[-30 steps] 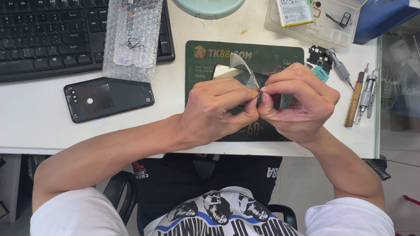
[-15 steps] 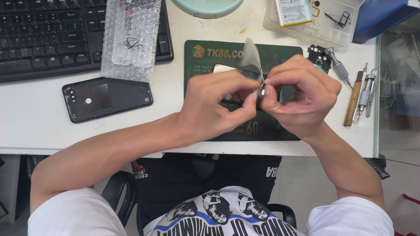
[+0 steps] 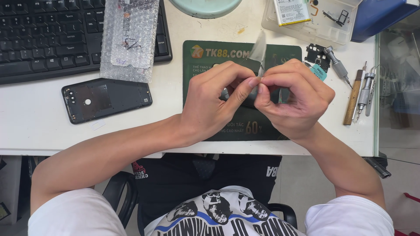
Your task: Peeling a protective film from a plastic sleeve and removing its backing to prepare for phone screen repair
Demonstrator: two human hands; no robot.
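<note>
That thin clear plastic film strip (image 3: 259,52) sticks up and away from the fingertips, long axis roughly vertical, over the dark green rubber work mat (image 3: 201,65). Left hand (image 3: 214,102) and right hand (image 3: 295,98) are pressed together, both pinching its lower end. A small dark part sits hidden under them; black phone back cover (image 3: 106,99) lies well left.

Clear bubble-wrap pouch (image 3: 129,37) on keyboard (image 3: 52,35); yellow-white labelled battery (image 3: 292,11) in clear tray (image 3: 345,32)

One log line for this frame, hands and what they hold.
left hand: pinching clear film | right hand: pinching film | under hands: green mat | phone back cover: untouched
</note>
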